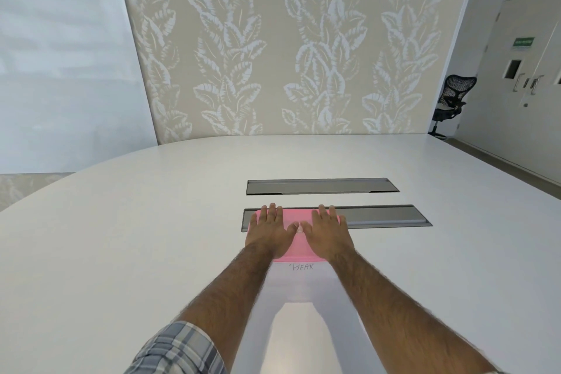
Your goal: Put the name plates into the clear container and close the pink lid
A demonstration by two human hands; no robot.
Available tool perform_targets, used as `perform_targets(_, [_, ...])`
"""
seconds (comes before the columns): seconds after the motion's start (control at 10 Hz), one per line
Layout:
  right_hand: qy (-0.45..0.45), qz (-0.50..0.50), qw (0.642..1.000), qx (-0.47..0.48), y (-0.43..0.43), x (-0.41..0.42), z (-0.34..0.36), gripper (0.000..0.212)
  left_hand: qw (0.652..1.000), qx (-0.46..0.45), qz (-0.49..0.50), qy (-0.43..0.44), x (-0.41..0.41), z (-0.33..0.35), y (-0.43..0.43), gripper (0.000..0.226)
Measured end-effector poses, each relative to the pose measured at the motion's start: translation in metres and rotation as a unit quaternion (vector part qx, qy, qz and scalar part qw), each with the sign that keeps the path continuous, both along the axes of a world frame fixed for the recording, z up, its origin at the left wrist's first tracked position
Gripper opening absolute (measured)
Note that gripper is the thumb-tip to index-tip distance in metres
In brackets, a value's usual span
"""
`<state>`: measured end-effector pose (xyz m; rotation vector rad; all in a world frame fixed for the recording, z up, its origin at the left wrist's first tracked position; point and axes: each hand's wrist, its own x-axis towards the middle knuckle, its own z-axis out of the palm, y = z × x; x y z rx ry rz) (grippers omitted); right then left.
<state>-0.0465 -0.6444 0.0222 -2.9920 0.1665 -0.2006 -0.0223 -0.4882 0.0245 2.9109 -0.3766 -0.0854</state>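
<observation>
The pink lid [298,244] lies on top of the clear container [299,275], which stands on the white table in front of me. Handwritten letters show through the container's near wall, just below the lid's front edge. My left hand [271,229] lies flat on the left half of the lid, fingers spread. On the right half my right hand [326,231] lies flat in the same way. The two thumbs meet at the lid's middle. Neither hand grips anything. I cannot make out the name plates inside.
Two long grey cable hatches are set into the white table [121,237], one [388,215] right behind the lid and one [321,186] farther back. A leaf-patterned wall stands beyond the table. A black office chair [450,100] stands at the far right.
</observation>
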Motion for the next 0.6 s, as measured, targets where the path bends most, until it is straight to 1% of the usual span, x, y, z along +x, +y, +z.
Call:
perform_targets(0.1, [0.029, 0.018, 0.999, 0.001, 0.001, 0.001, -0.003, 0.071, 1.000, 0.007, -0.004, -0.003, 0.001, -0.001, -0.001, 0.076])
perform_targets(0.2, [0.050, 0.015, 0.999, 0.009, 0.000, 0.002, -0.004, 0.076, 1.000, 0.004, -0.001, -0.008, 0.001, -0.003, -0.001, 0.076])
perform_targets(0.3, [0.054, 0.013, 0.998, 0.005, 0.000, 0.000, -0.004, 0.077, 1.000, 0.010, -0.002, -0.010, 0.000, -0.003, 0.000, 0.076])
perform_targets(0.4, [0.056, 0.005, 0.998, 0.030, 0.002, -0.001, 0.002, 0.078, 1.000, -0.002, 0.001, 0.001, -0.003, 0.002, -0.001, 0.076])
perform_targets(0.5, [0.028, -0.001, 0.999, 0.039, 0.001, -0.004, 0.002, 0.076, 1.000, -0.009, 0.007, 0.005, -0.006, 0.006, 0.000, 0.078])
perform_targets(0.6, [-0.012, -0.009, 0.999, 0.038, -0.004, -0.011, 0.003, 0.074, 0.999, -0.043, 0.010, 0.004, -0.007, 0.009, 0.003, 0.082])
